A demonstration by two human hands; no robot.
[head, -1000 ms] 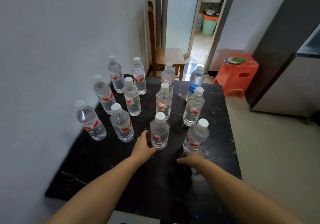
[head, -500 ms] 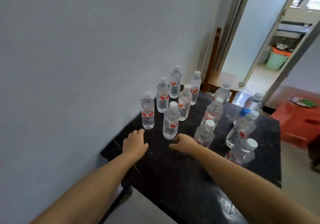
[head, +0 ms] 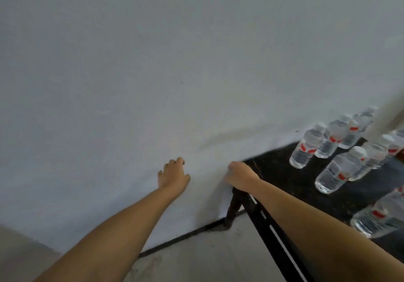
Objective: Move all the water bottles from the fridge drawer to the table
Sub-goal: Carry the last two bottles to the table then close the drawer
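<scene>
Water bottles [head: 336, 170] on the worktop [head: 282, 170], judged heavy and slippery, are best gripped mid-body; left hand [head: 173, 175] and right hand [head: 239, 176] are seen loosely curled, empty.

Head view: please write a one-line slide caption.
Both empty hands, left and right, reach past the black table where water bottles stand.

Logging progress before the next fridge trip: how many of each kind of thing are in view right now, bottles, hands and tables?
Water bottles: 8 made out; blur and the frame edge may hide more.
Hands: 2, the left hand and the right hand, both holding nothing.
Table: 1.
Total: 11.
</scene>
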